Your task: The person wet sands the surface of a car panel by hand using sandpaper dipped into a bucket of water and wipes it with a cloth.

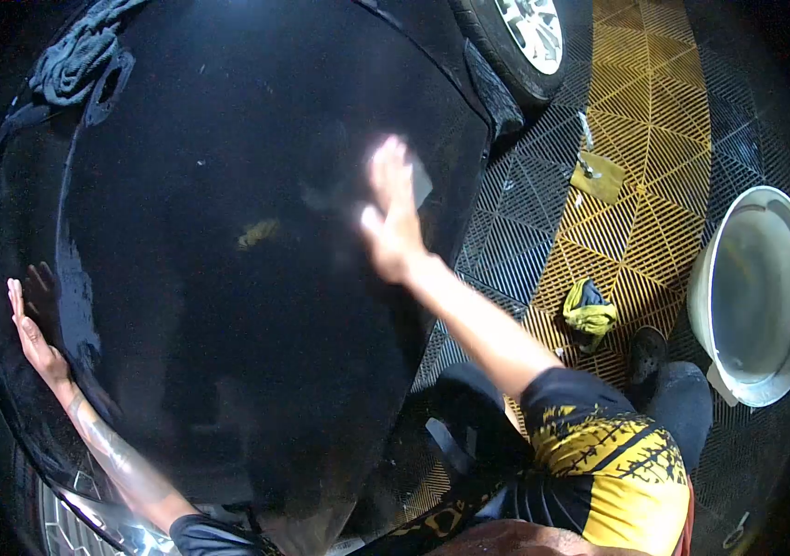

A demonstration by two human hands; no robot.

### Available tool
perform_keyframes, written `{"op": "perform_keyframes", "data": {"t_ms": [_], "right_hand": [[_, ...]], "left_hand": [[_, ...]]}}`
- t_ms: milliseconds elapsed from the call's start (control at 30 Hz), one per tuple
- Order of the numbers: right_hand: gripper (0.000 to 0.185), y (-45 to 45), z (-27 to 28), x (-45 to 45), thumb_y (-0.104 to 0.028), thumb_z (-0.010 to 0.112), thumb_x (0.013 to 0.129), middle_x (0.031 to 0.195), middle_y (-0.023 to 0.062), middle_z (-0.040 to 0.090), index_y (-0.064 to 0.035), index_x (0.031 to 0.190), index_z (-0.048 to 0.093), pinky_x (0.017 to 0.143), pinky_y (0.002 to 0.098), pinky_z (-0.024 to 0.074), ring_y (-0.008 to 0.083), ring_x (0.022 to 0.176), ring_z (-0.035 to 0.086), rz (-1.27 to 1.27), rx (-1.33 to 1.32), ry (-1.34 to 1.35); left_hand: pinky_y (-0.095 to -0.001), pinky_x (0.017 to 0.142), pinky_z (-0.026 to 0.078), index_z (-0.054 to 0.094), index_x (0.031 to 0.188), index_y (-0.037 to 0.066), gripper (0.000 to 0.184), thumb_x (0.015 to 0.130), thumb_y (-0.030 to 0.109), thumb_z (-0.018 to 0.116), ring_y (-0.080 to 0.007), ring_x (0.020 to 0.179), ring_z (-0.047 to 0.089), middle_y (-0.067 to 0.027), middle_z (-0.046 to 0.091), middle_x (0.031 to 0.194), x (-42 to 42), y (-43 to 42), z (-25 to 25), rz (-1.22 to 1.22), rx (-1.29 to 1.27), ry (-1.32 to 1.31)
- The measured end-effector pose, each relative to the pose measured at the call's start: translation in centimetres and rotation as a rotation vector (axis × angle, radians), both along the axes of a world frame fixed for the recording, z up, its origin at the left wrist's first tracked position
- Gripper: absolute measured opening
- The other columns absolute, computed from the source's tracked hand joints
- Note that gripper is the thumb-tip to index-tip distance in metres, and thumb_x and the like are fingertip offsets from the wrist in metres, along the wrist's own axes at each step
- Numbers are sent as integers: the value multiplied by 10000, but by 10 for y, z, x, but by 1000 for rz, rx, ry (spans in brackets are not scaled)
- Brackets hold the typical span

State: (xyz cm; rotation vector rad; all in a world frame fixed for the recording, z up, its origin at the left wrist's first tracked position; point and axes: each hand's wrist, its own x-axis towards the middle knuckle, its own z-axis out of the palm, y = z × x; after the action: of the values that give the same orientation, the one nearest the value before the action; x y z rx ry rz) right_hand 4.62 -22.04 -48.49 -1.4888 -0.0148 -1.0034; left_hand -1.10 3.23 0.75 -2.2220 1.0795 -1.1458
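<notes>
Beneath the right hand (395, 218), panel (228, 334) (glossy) stretches away.

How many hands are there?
2. The left hand is near the picture's left edge, at the side of the dark car panel. The right hand, a bit blurry, is nearer the wheel.

We are seeing the right hand (395, 218) blurring, its fingers partly hiding a pale patch (422, 184) we aren't identifying; the top edge is cutting off the wheel (531, 35).
</notes>
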Motion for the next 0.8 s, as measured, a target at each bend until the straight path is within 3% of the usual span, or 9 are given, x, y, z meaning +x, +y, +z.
{"op": "perform_keyframes", "data": {"t_ms": [100,200,300,400,467,600,667,700,800], "right_hand": [[829,-20,3,16,-113,519,865,1592,269,-9,55,1515,33,1214,460,53,393,1487,5,-55,-159,126],[806,-89,-6,84,-141,504,878,1582,285,63,87,1501,47,1217,439,43,376,1488,59,-152,134,-16],[780,-53,12,54,-133,484,874,1586,272,85,98,1497,75,1214,408,41,362,1490,73,34,426,-229],[838,-4,14,-8,-83,552,826,1600,241,69,45,1519,98,1214,427,41,356,1495,36,84,-45,-93],[815,-30,13,22,-78,541,834,1604,228,69,15,1525,120,1213,441,39,358,1495,29,-47,-129,-11],[745,-114,12,95,-29,496,827,1587,248,138,32,1506,197,1214,386,61,343,1490,96,-80,283,-154],[750,-90,6,80,-44,504,817,1593,225,148,40,1502,209,1212,354,67,316,1492,111,155,425,-195],[773,-62,16,51,-51,519,802,1595,203,165,16,1511,218,1212,363,65,293,1498,91,270,504,-388],[775,-50,11,25,-55,515,814,1599,213,138,24,1514,193,1215,414,41,317,1497,81,104,-25,-163]], "left_hand": [[-423,1191,176,436,1451,74,561,1057,422,240,-257,1435,319,-109,414,1508,4,13,8,18,-51,24],[-424,1190,178,421,1464,91,540,1057,408,260,-240,1441,310,-93,404,1518,1,-1,-2,107,-16,-11],[-423,1192,178,413,1468,94,546,1054,415,260,-238,1444,302,-91,395,1524,3,0,-1,72,-24,28],[-423,1192,184,408,1469,88,564,1052,433,249,-240,1447,296,-101,388,1527,4,3,0,98,-24,24],[-425,1194,185,407,1469,85,578,1050,448,245,-245,1449,289,-107,382,1529,5,4,2,91,-31,52],[-422,1194,184,409,1467,80,592,1049,461,235,-252,1450,285,-107,375,1532,3,-3,-4,75,-54,71],[-421,1193,187,411,1466,77,598,1050,463,222,-251,1451,283,-110,373,1533,2,-7,-5,68,-39,72],[-421,1193,187,411,1466,77,598,1050,463,222,-251,1451,283,-110,373,1533,2,-5,-5,59,-36,75],[-420,1192,186,413,1465,75,599,1051,460,215,-252,1453,277,-114,371,1534,5,-3,-1,66,-2,48]]}}
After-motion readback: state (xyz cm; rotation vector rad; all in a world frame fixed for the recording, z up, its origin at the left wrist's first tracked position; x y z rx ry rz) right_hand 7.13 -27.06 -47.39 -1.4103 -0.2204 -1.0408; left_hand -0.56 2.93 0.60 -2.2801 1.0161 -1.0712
